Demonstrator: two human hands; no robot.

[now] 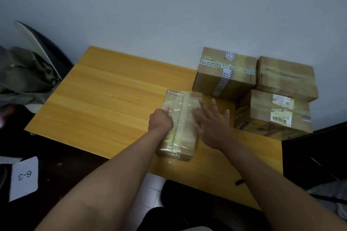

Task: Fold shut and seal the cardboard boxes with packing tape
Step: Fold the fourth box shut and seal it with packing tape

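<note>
Under both hands, on the wooden desk (105, 99), lies a flat cardboard box (180, 127) wrapped in glossy clear tape, its flaps closed. Both forearms reach forward from the lower edge of the view. The left hand (160, 121) is curled, knuckles up, gripping the box's left edge about halfway along. The right hand (212, 124) is spread flat with fingers straight and apart, palm down over the box's right edge and the desk beside it; whether the palm presses the box cannot be told.

Beyond the right hand stand three more closed boxes, close together. The nearest, a labelled box (272, 114), carries a white sticker with a barcode and a torn white label above it; the print is too small to read. Behind it sits a plain box (287, 78). Straight ahead of the right hand's fingers is a strapped box (225, 73) crossed by white tape printed with black characters, unreadable here.

Left of the left forearm, off the desk, a white card (24, 178) reads "6-3", seen upside down.
</note>
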